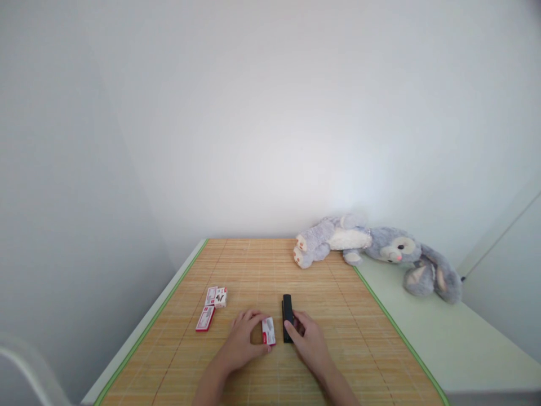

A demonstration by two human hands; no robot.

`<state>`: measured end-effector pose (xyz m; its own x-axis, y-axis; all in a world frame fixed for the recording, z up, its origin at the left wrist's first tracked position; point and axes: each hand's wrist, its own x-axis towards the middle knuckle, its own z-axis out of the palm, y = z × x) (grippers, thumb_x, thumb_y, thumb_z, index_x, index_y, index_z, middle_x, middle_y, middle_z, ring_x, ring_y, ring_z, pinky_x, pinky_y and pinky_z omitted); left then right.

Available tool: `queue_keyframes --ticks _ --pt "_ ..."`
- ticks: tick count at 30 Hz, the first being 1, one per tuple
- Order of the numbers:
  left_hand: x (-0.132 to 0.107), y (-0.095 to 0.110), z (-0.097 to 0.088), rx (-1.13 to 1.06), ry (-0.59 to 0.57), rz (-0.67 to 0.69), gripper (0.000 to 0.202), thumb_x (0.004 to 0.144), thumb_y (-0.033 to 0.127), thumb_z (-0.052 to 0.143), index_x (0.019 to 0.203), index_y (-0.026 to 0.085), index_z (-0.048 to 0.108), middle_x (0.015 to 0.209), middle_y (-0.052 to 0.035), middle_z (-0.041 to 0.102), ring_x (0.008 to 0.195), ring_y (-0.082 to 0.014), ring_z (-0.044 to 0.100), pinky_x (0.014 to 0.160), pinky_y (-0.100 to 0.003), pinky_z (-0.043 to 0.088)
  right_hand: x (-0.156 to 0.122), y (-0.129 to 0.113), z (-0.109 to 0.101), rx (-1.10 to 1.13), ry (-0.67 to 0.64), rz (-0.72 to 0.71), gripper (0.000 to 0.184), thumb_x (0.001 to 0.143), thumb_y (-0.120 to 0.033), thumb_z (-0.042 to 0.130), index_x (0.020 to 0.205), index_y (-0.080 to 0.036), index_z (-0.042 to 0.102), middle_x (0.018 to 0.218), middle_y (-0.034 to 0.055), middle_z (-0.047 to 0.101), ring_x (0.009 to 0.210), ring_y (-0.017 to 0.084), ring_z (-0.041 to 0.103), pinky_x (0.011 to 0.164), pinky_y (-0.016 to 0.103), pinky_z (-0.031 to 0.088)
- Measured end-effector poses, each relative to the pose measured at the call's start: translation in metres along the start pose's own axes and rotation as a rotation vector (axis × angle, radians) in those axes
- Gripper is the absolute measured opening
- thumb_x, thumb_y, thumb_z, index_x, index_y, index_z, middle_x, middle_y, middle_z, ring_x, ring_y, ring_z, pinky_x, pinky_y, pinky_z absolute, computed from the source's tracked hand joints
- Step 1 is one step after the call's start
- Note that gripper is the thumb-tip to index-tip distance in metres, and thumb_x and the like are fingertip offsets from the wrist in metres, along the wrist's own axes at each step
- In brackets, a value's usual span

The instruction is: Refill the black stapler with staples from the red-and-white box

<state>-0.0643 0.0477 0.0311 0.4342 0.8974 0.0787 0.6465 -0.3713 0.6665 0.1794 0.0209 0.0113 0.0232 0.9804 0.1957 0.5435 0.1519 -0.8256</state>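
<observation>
My left hand (244, 337) rests on a bamboo mat (253, 265), its fingers closed round a small red-and-white box (269, 331) that stands on its edge. Beside it, my right hand (308, 338) lies on the mat with its fingers curled on the near end of a black oblong object (288, 309), which looks like a stapler. The two hands are a few centimetres apart.
Three more small red-and-white boxes (213, 304) lie on the mat to the left. A grey plush rabbit (372, 251) lies across the back right, half on the pale green table (443, 338). White walls close in behind and at the left.
</observation>
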Motion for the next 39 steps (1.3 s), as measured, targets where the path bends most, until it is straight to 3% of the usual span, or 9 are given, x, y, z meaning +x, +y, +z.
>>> queue_keyframes --ticks 5,11,13,15,17,20,24,32,39 --pt "0.019 -0.002 0.005 -0.011 -0.042 0.024 0.077 0.063 0.048 0.085 0.136 0.042 0.059 0.14 -0.0017 0.056 0.132 -0.0316 0.046 0.113 -0.045 0.034 0.003 -0.002 0.012 0.066 -0.034 -0.011 0.048 0.094 -0.06 0.051 0.115 -0.022 0.072 0.088 0.0058 0.071 0.077 0.022 0.064 0.071 0.032 0.05" --pt "0.011 -0.001 0.011 -0.03 0.014 0.029 0.092 0.068 0.055 0.082 0.15 0.039 0.044 0.148 -0.004 0.051 0.136 -0.0312 0.042 0.115 -0.046 0.033 0.002 -0.001 0.012 0.12 -0.001 -0.013 0.053 0.095 -0.061 0.051 0.122 -0.021 0.071 0.093 0.0074 0.073 0.08 0.022 0.065 0.074 0.033 0.052" --pt "0.002 -0.006 0.008 -0.042 0.161 -0.002 0.071 0.08 0.057 0.071 0.144 0.034 0.051 0.141 -0.0053 0.055 0.131 -0.0282 0.047 0.112 -0.044 0.036 0.001 -0.001 0.012 0.153 0.036 -0.006 0.054 0.095 -0.061 0.05 0.125 -0.021 0.07 0.1 0.0086 0.074 0.084 0.023 0.066 0.077 0.033 0.053" --pt "-0.011 -0.019 0.0 0.012 0.396 -0.098 0.042 0.093 0.054 0.053 0.123 0.028 0.065 0.123 -0.0064 0.063 0.119 -0.0259 0.055 0.106 -0.043 0.041 0.0 -0.002 0.013 0.185 0.062 0.005 0.053 0.096 -0.061 0.05 0.124 -0.021 0.071 0.103 0.0095 0.074 0.085 0.023 0.067 0.078 0.033 0.054" --pt "-0.026 -0.037 -0.013 0.157 0.637 -0.273 0.037 0.096 0.052 0.046 0.102 0.023 0.068 0.107 -0.0078 0.066 0.107 -0.0273 0.059 0.101 -0.044 0.044 0.0 -0.003 0.013 0.207 0.074 0.011 0.052 0.096 -0.06 0.049 0.12 -0.02 0.073 0.101 0.0101 0.075 0.086 0.023 0.068 0.079 0.034 0.054" --pt "-0.045 -0.06 -0.035 0.385 0.786 -0.536 0.04 0.092 0.052 0.049 0.114 0.021 0.064 0.112 -0.0113 0.065 0.106 -0.0323 0.058 0.097 -0.048 0.044 0.0 -0.004 0.013 0.226 0.089 0.01 0.052 0.096 -0.06 0.05 0.118 -0.02 0.075 0.102 0.011 0.076 0.085 0.024 0.069 0.078 0.034 0.055" --pt "-0.052 -0.057 -0.038 0.459 0.634 -0.62 0.044 0.091 0.047 0.051 0.128 0.025 0.057 0.12 -0.0113 0.065 0.11 -0.0338 0.058 0.093 -0.046 0.044 -0.001 -0.006 0.012 0.197 0.104 -0.003 0.052 0.096 -0.057 0.051 0.128 -0.021 0.07 0.103 0.0102 0.076 0.082 0.023 0.068 0.075 0.034 0.055" --pt "-0.042 0.004 0.015 0.32 0.353 -0.419 0.054 0.088 0.05 0.053 0.136 0.026 0.052 0.128 -0.0119 0.065 0.117 -0.0324 0.06 0.098 -0.043 0.04 -0.003 -0.009 0.011 0.094 0.088 -0.049 0.046 0.098 -0.052 0.049 0.124 -0.021 0.071 0.098 0.0086 0.075 0.081 0.022 0.067 0.075 0.032 0.053" --pt "-0.037 0.001 -0.004 0.066 0.042 -0.193 0.068 0.066 0.041 0.076 0.13 0.028 0.059 0.127 -0.0079 0.063 0.114 -0.0282 0.061 0.098 -0.037 0.045 -0.004 -0.013 0.009 0.058 0.084 -0.06 0.041 0.098 -0.049 0.049 0.117 -0.023 0.074 0.1 0.0085 0.075 0.089 0.024 0.068 0.082 0.033 0.052"
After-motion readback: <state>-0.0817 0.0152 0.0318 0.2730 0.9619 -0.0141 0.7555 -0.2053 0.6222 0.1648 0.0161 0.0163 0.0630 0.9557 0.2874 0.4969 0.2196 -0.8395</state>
